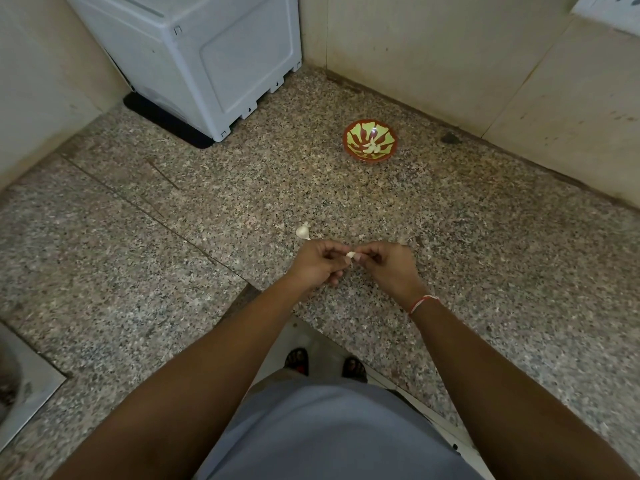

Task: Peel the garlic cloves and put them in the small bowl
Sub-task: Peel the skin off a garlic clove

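A pale garlic clove (pixel 350 255) is pinched between the fingertips of both hands just above the granite counter. My left hand (pixel 317 263) holds it from the left and my right hand (pixel 388 266) from the right, fingers curled. Another garlic piece with papery skin (pixel 302 231) lies on the counter just behind my left hand. The small red bowl with a green pattern (pixel 349 131) stands farther back to the right, near the wall, and holds several peeled cloves (pixel 371 147).
A white appliance (pixel 207 60) on a black mat fills the back left corner. Tiled walls close the counter (pixel 173 237) at the back and right. A steel sink edge (pixel 24 382) shows at the lower left. The counter's front edge runs under my forearms.
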